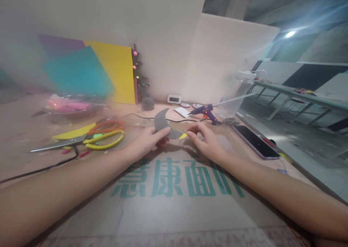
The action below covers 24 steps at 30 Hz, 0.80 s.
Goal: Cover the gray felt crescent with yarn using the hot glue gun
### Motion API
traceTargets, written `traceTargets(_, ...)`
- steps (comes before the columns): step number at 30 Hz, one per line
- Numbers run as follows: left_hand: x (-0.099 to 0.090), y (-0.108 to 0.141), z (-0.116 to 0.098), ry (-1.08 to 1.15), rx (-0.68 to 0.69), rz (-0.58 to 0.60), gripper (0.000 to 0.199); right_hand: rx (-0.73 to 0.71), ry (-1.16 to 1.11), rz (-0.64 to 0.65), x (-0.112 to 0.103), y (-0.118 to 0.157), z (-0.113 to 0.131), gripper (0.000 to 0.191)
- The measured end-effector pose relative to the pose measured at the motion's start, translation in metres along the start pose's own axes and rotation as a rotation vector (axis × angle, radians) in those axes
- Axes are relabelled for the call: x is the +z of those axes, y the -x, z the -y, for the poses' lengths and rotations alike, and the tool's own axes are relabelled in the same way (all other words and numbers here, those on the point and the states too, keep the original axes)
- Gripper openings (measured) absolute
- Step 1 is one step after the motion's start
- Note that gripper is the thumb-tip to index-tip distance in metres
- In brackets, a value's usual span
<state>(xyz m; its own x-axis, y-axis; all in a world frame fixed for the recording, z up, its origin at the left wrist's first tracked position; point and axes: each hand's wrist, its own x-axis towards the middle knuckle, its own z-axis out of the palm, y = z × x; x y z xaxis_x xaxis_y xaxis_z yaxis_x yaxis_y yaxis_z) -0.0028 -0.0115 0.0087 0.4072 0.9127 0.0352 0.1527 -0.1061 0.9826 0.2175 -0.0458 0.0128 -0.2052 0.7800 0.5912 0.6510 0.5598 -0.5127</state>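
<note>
Two bare hands are seen over the work table, and between them a grey crescent (161, 123) is held. By the left hand (152, 138) this crescent is gripped near its lower middle: the thumb is laid flat upon the front face, and the other fingers are bent behind it, so the grip is closed. One horn of the crescent is pointed upward, and the other is directed to the right, where a small yellow piece (183, 135) is seen at the end. By the right hand (203, 140) this end is approached very closely; its thumb and forefinger are bent, with the tips nearly together, but whether anything is pinched between them cannot be told.

Under the hands, a brown sheet (146, 214) with large green characters is spread. Behind the right hand, a blue glue gun (208, 112) with orange parts is placed, near a white card (182, 112). To the right, a dark-screened phone (255, 142) is laid near the table edge. To the left, scissors (104, 141) with one orange and one yellow handle are laid open, partly over a yellow sheet (74, 132).
</note>
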Motion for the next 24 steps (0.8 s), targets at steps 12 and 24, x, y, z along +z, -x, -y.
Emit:
traceTargets(12, -0.001, -0.003, 0.004, 0.176, -0.037, 0.087, 0.047, -0.276, 0.191, 0.025, 0.000, 0.008, -0.001, 0.012)
traceTargets(24, -0.002, -0.004, 0.005, -0.052, 0.201, -0.216, 0.044, 0.173, -0.421, -0.196, -0.009, -0.001, 0.031, 0.020)
